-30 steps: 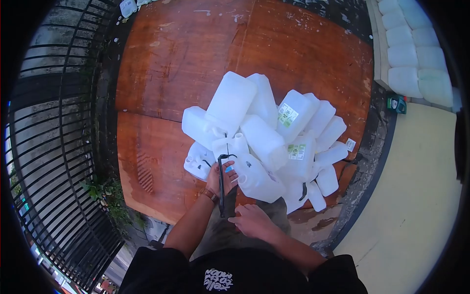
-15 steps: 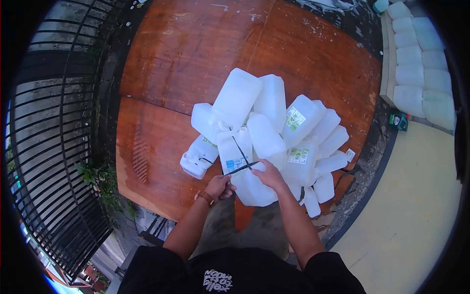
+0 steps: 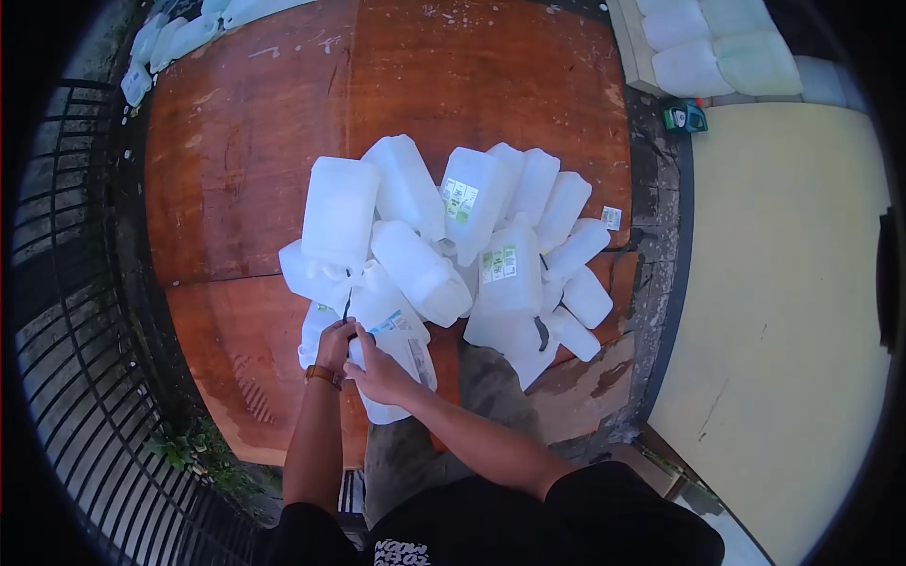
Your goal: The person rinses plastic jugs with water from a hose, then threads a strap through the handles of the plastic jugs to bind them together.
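Note:
A pile of translucent white plastic jugs (image 3: 340,212) lies in front of me, some with green-and-white labels. A thin black strap (image 3: 346,307) runs from the handles of the nearest jugs down to my hands. My left hand (image 3: 334,345), with a brown band on its wrist, is closed around the strap. My right hand (image 3: 385,374) is close beside it, fingers pinched on the strap near the left hand's fingertips. Beneath my hands is a jug with a blue label (image 3: 394,323). The strap's end is hidden by my fingers.
Reddish-brown wooden boards (image 3: 255,104) lie under the pile. A black metal fence (image 3: 71,377) runs along the left, a pale yellow surface (image 3: 764,283) on the right. More jugs are stacked at the upper right (image 3: 731,61), near a green bottle (image 3: 685,116).
My view has turned and shifted. My hands, apart with the strap stretched between them before, are now close together. The strap now leads upward from them to the jug handles.

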`<state>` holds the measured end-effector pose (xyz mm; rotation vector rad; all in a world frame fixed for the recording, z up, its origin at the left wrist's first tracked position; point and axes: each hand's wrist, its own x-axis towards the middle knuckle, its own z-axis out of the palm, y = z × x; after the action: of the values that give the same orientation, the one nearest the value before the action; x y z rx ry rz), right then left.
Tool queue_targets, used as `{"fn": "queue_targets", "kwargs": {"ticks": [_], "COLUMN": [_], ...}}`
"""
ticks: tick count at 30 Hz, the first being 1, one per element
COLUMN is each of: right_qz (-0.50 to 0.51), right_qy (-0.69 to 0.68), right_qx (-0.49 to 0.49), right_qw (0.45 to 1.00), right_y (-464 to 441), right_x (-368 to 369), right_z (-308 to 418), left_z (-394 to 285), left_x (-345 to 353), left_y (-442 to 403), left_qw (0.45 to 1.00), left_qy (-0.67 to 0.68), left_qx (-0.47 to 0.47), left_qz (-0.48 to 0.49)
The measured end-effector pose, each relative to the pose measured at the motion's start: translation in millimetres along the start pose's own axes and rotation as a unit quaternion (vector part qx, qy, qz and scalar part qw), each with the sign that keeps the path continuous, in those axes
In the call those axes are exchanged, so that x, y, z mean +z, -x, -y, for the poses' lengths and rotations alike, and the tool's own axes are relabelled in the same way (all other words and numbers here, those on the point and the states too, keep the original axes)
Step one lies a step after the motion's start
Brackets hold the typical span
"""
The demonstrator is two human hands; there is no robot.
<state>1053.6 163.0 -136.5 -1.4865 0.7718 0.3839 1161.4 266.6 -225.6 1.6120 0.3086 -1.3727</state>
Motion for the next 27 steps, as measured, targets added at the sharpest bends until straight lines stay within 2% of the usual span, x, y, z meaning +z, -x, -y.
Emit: {"fn": "queue_targets", "kwargs": {"ticks": [2, 4, 6, 7, 9, 10, 11, 12, 14, 18, 20, 22, 23, 24, 25, 26, 27], "right_qz": [-0.014, -0.189, -0.304, -0.365, -0.498, -0.481, -0.416, -0.414, -0.341, -0.328, -0.322, -0.255, -0.296, -0.295, -0.387, -0.437, -0.44], "right_qy": [-0.067, -0.063, -0.132, -0.083, 0.097, 0.143, 0.185, 0.179, 0.241, 0.222, 0.245, 0.363, 0.38, 0.379, 0.118, -0.154, -0.309], "right_qx": [-0.007, -0.037, 0.048, 0.092, 0.092, 0.174, 0.224, 0.229, 0.234, 0.201, 0.179, 0.127, 0.06, 0.051, 0.125, 0.193, 0.187], "right_qw": [0.998, 0.979, 0.942, 0.923, 0.857, 0.847, 0.862, 0.862, 0.878, 0.896, 0.897, 0.887, 0.874, 0.875, 0.906, 0.865, 0.822], "right_y": [26, 39, 48, 56, 78, 88, 100, 109, 113, 86, 74, 65, 61, 58, 55, 53, 65], "right_x": [-40, -86, -132, -160, -215, -233, -243, -244, -244, -260, -273, -281, -282, -287, -293, -296, -303], "right_z": [-3, -59, -154, -204, -297, -357, -405, -442, -497, -506, -510, -518, -517, -516, -514, -509, -490], "left_z": [-8, 12, 9, 5, 2, 5, 11, 18, 19, 6, 21, 30, 31, 38, 42, 41, 26], "left_x": [3, -24, -36, -33, -29, -29, -38, -52, -44, -26, -27, -21, -16, -21, -27, -38, -25], "left_y": [-3, -21, -18, -16, -12, -15, -20, -24, -28, -12, -16, -12, -12, -17, -21, -12, 5], "left_qw": [0.995, 0.992, 0.989, 0.988, 0.985, 0.984, 0.983, 0.985, 0.986, 0.975, 0.972, 0.963, 0.95, 0.95, 0.867, 0.743, 0.76], "left_qy": [0.044, -0.01, -0.031, -0.037, -0.063, -0.081, -0.088, -0.099, -0.115, -0.153, -0.205, -0.25, -0.299, -0.297, -0.482, -0.646, -0.616], "left_qx": [-0.071, -0.063, -0.119, -0.116, -0.106, -0.096, -0.098, -0.095, -0.09, -0.126, -0.086, -0.062, -0.045, -0.041, 0.018, 0.067, 0.084], "left_qz": [-0.057, -0.107, -0.078, -0.095, -0.119, -0.125, -0.125, -0.102, -0.084, -0.1, -0.08, -0.083, -0.077, -0.084, -0.125, -0.164, -0.188]}}
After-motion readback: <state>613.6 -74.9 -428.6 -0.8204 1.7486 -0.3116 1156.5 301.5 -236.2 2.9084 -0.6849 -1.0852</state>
